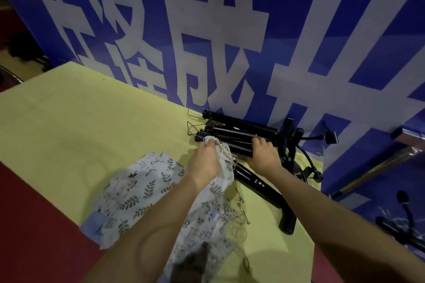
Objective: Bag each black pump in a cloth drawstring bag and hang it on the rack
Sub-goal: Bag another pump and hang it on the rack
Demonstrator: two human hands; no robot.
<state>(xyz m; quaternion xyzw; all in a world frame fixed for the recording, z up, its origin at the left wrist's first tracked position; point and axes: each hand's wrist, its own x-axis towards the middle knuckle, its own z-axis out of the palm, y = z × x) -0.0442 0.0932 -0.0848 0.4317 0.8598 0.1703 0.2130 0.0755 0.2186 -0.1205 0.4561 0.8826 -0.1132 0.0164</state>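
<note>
Left hand (203,161): fingers pinch the gathered mouth of a cloth drawstring bag (224,167) and hold it against the left end of a black pump (232,147), at mid-frame. The bag's body trails down and back under the left forearm; its cords hang loose beside the wrist.

Right hand (262,153): fingers curl over the same pump's barrel, just right of the bag mouth, gripping it.

The pump lies with its long axis running left to right across the frame, rising slightly toward the left. It belongs to a cluster of black pumps (241,127) at the far edge of the yellow counter (92,117), against a blue banner (230,30).

Judgement: the bag must travel rightward along that axis, from the left fingers toward the right. The left hand is nearer the open end.

More printed bags (138,190) lie at lower left. No rack can be identified with certainty.
</note>
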